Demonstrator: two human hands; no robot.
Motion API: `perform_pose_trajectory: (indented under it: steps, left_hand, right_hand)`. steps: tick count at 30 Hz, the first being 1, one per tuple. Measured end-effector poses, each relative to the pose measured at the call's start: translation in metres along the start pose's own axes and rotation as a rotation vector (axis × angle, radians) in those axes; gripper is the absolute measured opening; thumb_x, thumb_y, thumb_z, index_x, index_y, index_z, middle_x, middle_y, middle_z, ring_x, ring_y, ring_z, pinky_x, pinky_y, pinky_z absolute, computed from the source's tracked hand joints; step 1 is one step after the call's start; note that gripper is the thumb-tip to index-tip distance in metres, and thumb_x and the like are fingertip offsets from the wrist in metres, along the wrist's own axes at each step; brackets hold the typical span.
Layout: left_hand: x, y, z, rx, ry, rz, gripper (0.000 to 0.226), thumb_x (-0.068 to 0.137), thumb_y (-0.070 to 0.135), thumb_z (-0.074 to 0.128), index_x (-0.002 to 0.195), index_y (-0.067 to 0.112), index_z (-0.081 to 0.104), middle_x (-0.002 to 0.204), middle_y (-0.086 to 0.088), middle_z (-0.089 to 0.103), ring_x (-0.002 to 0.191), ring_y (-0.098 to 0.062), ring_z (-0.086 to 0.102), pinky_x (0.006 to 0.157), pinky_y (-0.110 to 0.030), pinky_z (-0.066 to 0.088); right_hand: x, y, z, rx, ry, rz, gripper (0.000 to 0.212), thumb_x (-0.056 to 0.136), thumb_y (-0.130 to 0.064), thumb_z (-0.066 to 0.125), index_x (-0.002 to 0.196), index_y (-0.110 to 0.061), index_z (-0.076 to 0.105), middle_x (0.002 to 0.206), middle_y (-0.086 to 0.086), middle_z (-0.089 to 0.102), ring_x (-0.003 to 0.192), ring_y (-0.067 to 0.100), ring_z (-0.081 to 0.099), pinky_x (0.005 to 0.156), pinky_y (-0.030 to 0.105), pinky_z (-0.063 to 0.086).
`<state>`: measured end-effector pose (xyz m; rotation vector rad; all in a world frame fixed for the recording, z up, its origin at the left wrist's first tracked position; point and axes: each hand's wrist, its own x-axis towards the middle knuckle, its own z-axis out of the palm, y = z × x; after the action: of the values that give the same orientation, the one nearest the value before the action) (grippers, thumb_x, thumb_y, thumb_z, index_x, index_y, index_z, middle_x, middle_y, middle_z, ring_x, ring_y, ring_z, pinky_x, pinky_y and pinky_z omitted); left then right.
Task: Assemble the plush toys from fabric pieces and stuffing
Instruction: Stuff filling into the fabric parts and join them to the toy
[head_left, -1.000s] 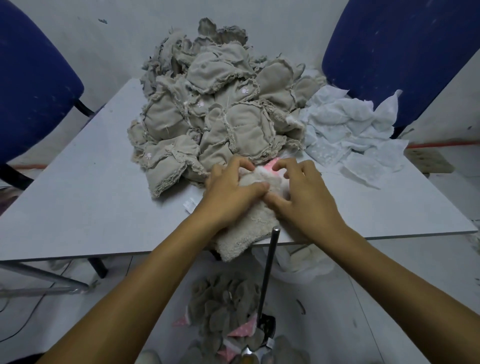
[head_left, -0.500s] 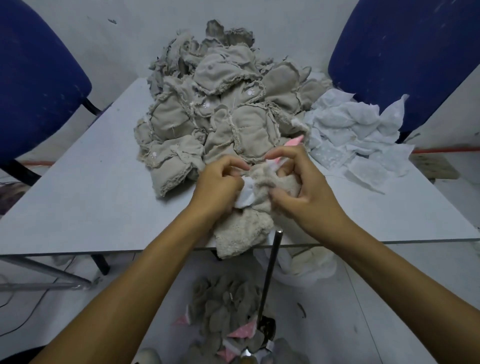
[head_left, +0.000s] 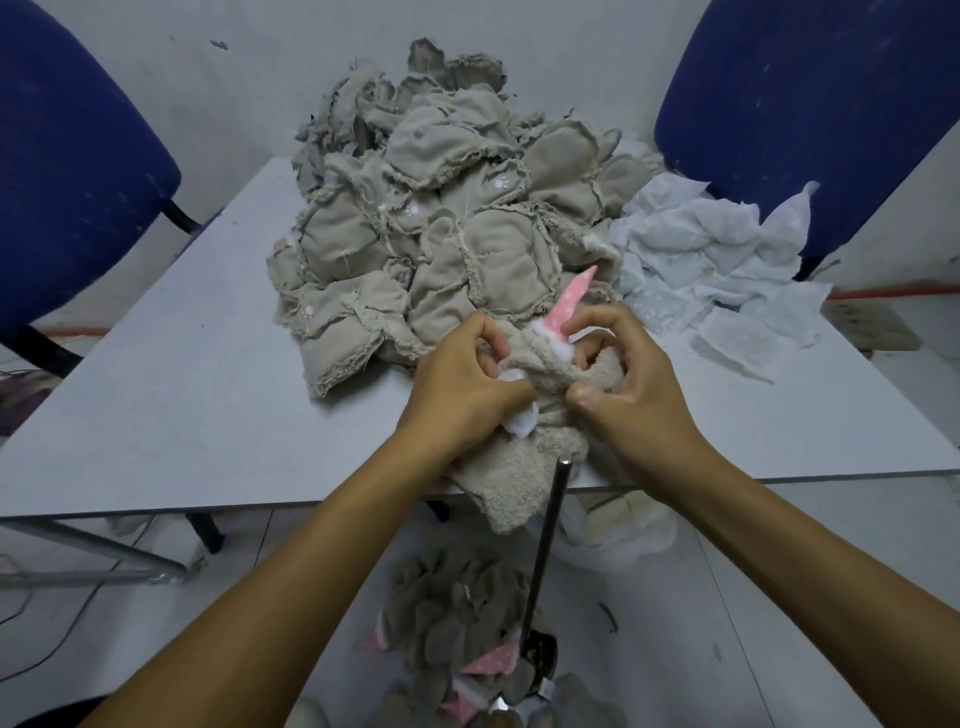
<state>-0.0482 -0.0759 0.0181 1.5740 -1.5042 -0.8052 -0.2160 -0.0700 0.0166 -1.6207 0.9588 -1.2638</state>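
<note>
1. Here, seen from a head-worn camera looking down, two bare forearms reach in from the bottom edge and meet at the centre, over the near edge of a pale grey rectangular table (head_left: 156, 395).
2. The left hand (head_left: 462, 389) curls its fingers round the left side of a beige fuzzy plush toy skin (head_left: 524, 467), and white stuffing (head_left: 521, 421) shows beside its thumb.
3. The right hand (head_left: 631, 376), at about 3 o'clock from the left one, pinches the right side of the same skin, fingers bent tightly into the fabric.
4. A pink, white-dotted fabric ear (head_left: 569, 304) stands up from the toy between the two hands, pointing toward 1 o'clock.
5. The lower part of the skin hangs over the table edge toward 6 o'clock.
6. Just beyond the hands, at 12 o'clock, sits a large heap of beige sewn fabric shells with frayed seams (head_left: 441, 208).
7. At 2 o'clock lies a loose pile of thin white fabric pieces (head_left: 717, 270), touching the beige heap.
8. A thin dark metal rod (head_left: 545, 551) rises from the floor at 6 o'clock, its tip just below the toy.
9. On the floor near the rod lie more beige and pink plush pieces (head_left: 452, 613).
10. Blue padded chairs (head_left: 72, 156) stand at 10 and 2 o'clock.
</note>
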Motion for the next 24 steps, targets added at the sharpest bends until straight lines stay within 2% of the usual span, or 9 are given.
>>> perform_pose_trajectory:
  steps: [2,4,7,9,11,14,17,19,24]
  left_hand:
    - [-0.004,-0.002,0.005,0.028,0.074,0.051,0.025,0.061,0.028,0.067,0.082,0.028,0.054,0.068,-0.003,0.06,0.055,-0.008,0.048,0.052,-0.025,0.041]
    - [-0.007,-0.003,0.009,0.043,0.157,0.104,0.023,0.067,0.023,0.07,0.084,0.025,0.054,0.067,-0.001,0.057,0.058,-0.009,0.048,0.051,-0.021,0.036]
    - [-0.006,0.0,0.011,0.059,0.258,0.14,0.025,0.068,0.012,0.069,0.085,0.023,0.054,0.063,0.006,0.049,0.059,-0.008,0.044,0.05,-0.017,0.034]
    - [-0.004,0.002,0.012,0.066,0.272,0.125,0.027,0.069,0.01,0.068,0.086,0.026,0.055,0.066,0.011,0.052,0.063,-0.005,0.048,0.052,-0.015,0.032]
    - [-0.002,0.003,0.011,0.037,0.292,0.099,0.031,0.072,0.011,0.07,0.086,0.03,0.05,0.075,0.015,0.058,0.072,-0.004,0.054,0.055,-0.015,0.036]
    - [-0.002,0.001,0.012,0.021,0.214,0.096,0.035,0.075,0.014,0.072,0.088,0.033,0.046,0.083,0.018,0.062,0.079,0.002,0.059,0.06,-0.015,0.044]
    - [0.001,0.004,0.007,-0.122,-0.004,-0.019,0.03,0.073,0.016,0.069,0.093,0.032,0.054,0.092,0.009,0.064,0.083,-0.015,0.062,0.073,-0.037,0.052]
    - [0.003,0.006,0.0,-0.29,-0.106,-0.125,0.032,0.065,0.021,0.064,0.094,0.031,0.057,0.095,-0.001,0.064,0.085,-0.021,0.061,0.078,-0.043,0.051]
    - [-0.002,0.001,-0.009,-0.14,-0.039,-0.035,0.034,0.073,0.01,0.066,0.1,0.028,0.056,0.066,0.005,0.053,0.062,-0.016,0.051,0.061,-0.038,0.044]
  right_hand:
    - [-0.001,0.0,0.003,0.013,0.03,0.022,0.046,0.064,-0.001,0.058,0.102,-0.027,0.056,0.081,-0.011,0.055,0.057,0.001,0.048,0.052,0.016,0.041]
    - [-0.004,0.004,0.01,-0.102,0.076,0.017,0.046,0.069,-0.003,0.065,0.106,-0.028,0.054,0.086,-0.017,0.059,0.064,0.0,0.055,0.06,0.016,0.044]
    - [-0.001,0.012,0.012,-0.248,0.1,0.075,0.049,0.078,-0.016,0.077,0.116,-0.031,0.05,0.085,-0.013,0.061,0.071,0.002,0.058,0.064,0.018,0.044]
    - [0.004,0.012,0.011,-0.214,0.109,0.123,0.042,0.077,-0.022,0.078,0.111,-0.034,0.057,0.08,-0.015,0.063,0.068,0.0,0.057,0.065,0.02,0.043]
    - [0.003,0.008,0.018,-0.2,0.076,0.026,0.033,0.075,-0.014,0.073,0.097,-0.037,0.063,0.08,-0.022,0.064,0.07,-0.003,0.056,0.067,0.019,0.042]
    - [-0.003,0.007,0.028,-0.173,0.025,-0.075,0.033,0.074,-0.005,0.061,0.086,-0.035,0.066,0.088,-0.016,0.067,0.082,0.002,0.062,0.074,0.016,0.044]
    - [0.002,0.016,0.022,-0.147,-0.002,0.011,0.031,0.083,-0.001,0.065,0.099,-0.027,0.064,0.085,-0.017,0.063,0.08,0.005,0.058,0.074,0.026,0.045]
    - [0.004,0.02,0.016,-0.123,0.001,0.048,0.039,0.082,0.003,0.067,0.106,-0.026,0.058,0.084,-0.013,0.055,0.077,0.011,0.052,0.072,0.032,0.043]
    - [-0.004,0.009,0.02,-0.15,-0.038,-0.078,0.04,0.08,0.004,0.071,0.103,-0.026,0.059,0.082,-0.008,0.05,0.07,0.003,0.047,0.065,0.019,0.039]
